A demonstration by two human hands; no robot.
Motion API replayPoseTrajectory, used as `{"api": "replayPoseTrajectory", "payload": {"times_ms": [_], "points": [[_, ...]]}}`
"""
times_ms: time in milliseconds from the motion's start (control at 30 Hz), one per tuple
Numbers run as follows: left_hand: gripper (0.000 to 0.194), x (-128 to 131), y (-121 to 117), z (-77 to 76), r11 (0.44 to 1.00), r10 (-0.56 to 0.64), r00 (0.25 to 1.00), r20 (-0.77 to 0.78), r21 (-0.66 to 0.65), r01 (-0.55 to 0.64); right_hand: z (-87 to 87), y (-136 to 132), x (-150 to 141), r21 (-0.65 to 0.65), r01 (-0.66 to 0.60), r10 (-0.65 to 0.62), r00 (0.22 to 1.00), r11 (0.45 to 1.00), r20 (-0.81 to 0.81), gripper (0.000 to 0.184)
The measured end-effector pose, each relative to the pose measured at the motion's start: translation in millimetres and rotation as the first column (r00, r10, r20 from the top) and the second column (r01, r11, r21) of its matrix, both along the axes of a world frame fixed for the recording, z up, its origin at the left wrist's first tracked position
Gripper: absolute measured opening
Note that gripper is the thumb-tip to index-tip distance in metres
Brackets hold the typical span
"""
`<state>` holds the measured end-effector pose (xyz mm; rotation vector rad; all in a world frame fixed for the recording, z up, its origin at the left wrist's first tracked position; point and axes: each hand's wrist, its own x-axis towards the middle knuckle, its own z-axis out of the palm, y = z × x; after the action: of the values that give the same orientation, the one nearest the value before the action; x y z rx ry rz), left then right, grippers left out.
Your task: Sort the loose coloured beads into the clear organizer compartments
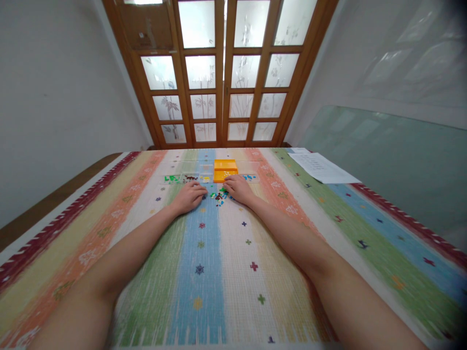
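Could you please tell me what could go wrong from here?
The loose mixed pieces lie between the left hand and the right hand, so a careless sweep might scatter them. The right hand is close to the open orange box; a bump could perhaps spill its pale pieces.

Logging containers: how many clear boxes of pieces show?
4: green-piece box, brown-piece box and yellow-piece box left of the orange box, blue-piece box right of it; others may be hidden.

Two uncovered arms [138, 245]
Left hand [188, 197] and right hand [240, 188] are bare; behind the fingers [199, 190], slim wrists [173, 210] widen into bare forearms [292, 236].
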<state>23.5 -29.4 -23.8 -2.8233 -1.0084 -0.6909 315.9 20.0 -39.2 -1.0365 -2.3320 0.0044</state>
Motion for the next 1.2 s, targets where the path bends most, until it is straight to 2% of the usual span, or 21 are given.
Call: {"api": "replayPoseTrajectory", "payload": {"times_ms": [133, 233, 400, 533, 600, 700, 867, 1067, 1200], "points": [[0.033, -10, 9, -4.7, 0.989, 0.14, 0.984, 0.113, 0.025, -0.144, -1.1, 1, 1, 0.007, 0.004, -0.004, 1.0, 1.0, 0.005, 0.027], [0.034, -25, 19, -8.8, 0.951, 0.299, 0.929, 0.217, 0.011, -0.309, -2.0, 2, 1, 0.01, 0.008, -0.008, 1.0, 1.0, 0.0, 0.027], [0.038, -58, 38, -17.2, 0.839, 0.529, 0.784, 0.324, -0.06, -0.541, -2.3, 1, 1, 0.015, 0.002, -0.002, 1.0, 1.0, 0.0, 0.028], [0.041, -76, 49, -27.0, 0.732, 0.665, 0.67, 0.33, -0.112, -0.672, -1.0, -1, 0, 0.018, 0.007, -0.007, 1.0, 1.0, 0.008, 0.028], [0.043, -80, 53, -31.5, 0.698, 0.703, 0.64, 0.31, -0.126, -0.705, -0.5, -2, 0, 0.022, 0.002, -0.003, 1.0, 1.0, 0.023, 0.028], [0.042, -79, 53, -34.2, 0.712, 0.692, 0.664, 0.283, -0.114, -0.693, -0.2, -2, -1, 0.026, -0.001, 0.001, 1.0, 1.0, 0.021, 0.027], [0.037, -60, 41, -26.6, 0.802, 0.582, 0.768, 0.268, -0.037, -0.596, 0.8, -3, -1, 0.019, -0.028, 0.028, 1.0, 0.999, -0.007, 0.027], [0.031, -23, 20, -15.4, 0.948, 0.319, 0.937, 0.14, -0.034, -0.318, 2.2, -4, -3, 0.008, -0.05, 0.05, 0.998, 0.999, -0.039, 0.036], [0.034, 1, 4, -8.3, 0.993, 0.112, 0.991, 0.072, -0.037, -0.109, 0.7, -4, -3, 0.006, -0.047, 0.047, 0.998, 0.999, -0.033, 0.038]]}}
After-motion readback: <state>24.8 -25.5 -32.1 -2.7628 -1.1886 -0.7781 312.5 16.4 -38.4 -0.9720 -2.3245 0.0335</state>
